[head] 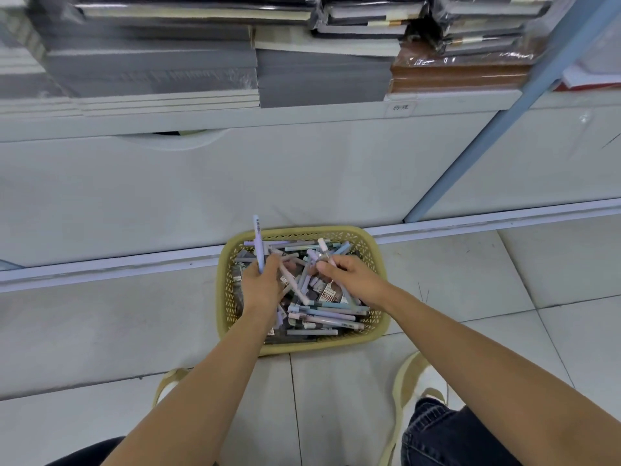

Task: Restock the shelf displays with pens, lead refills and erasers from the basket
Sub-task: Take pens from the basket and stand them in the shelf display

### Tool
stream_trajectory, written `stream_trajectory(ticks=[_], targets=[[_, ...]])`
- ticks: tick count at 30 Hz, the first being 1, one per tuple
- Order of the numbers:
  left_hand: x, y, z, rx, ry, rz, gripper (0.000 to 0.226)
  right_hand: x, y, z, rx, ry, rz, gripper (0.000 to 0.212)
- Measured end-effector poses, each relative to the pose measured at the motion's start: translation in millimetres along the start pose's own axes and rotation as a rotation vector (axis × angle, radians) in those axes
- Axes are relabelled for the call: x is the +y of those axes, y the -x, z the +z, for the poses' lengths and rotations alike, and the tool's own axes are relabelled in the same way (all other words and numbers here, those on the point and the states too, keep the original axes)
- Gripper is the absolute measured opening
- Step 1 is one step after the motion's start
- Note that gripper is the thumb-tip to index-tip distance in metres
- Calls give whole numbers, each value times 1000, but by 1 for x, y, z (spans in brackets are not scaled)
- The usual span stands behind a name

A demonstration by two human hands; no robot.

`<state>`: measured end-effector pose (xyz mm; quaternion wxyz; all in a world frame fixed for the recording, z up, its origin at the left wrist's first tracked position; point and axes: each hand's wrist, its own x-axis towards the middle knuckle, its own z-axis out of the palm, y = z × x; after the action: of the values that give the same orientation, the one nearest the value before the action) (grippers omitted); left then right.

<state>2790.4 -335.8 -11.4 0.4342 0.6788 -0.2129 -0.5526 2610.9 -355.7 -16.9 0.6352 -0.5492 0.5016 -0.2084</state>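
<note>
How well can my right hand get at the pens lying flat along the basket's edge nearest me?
Probably yes. The right hand is in the basket, right beside those flat pens, with nothing over them. It is pinching a white-capped pen, though, so its fingers are busy.

Both bare forearms stretch away from the near edge. The left hand (260, 285) grips a lilac pen (258, 242), fingers curled; the right hand (349, 275) pinches a white-capped pen (323, 247).
</note>
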Motion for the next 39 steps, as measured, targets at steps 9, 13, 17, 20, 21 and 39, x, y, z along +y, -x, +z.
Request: stream_trajectory(ticks=[9, 13, 17, 20, 21, 39], targets=[[53, 29, 13, -206, 5, 260, 42, -91, -10, 1, 176, -340, -159, 31], [87, 49, 17, -317, 69, 358, 31, -132, -3, 13, 155, -526, -230, 30], [122, 69, 14, -322, 92, 440, 24, -172, 13, 24, 126, -456, -298, 32], [160, 84, 3, -339, 73, 565, 34, -211, 27, 19, 210, -220, -420, 36], [175, 90, -1, -352, 66, 607, 38, -227, 33, 16, 246, -174, -483, 34], [390, 126, -47, -136, 1, 1028, 32, -465, 59, -51, 616, 425, -766, 18]])
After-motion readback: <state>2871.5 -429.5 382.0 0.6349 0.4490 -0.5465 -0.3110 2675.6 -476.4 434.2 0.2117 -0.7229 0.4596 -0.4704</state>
